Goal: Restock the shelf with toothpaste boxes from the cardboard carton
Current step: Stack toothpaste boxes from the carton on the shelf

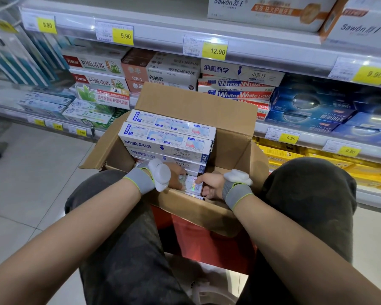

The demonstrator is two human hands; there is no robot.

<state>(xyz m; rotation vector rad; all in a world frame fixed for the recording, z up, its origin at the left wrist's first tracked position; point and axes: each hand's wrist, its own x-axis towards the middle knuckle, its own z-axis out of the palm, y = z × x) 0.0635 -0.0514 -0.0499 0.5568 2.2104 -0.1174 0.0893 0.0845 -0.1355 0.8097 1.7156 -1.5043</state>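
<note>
While the carton [229, 208] is sitting between the knees, both hands are gripping one toothpaste box [194, 183]: left hand [176, 175]; right hand [211, 183], fingers curled.

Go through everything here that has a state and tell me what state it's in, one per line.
Cardboard carton: flaps open, part full.
Toothpaste boxes: stacked flat inside the carton.
Left hand: reaching in, on a small box.
Right hand: gripping that small box.
Shelf: stocked.
</note>
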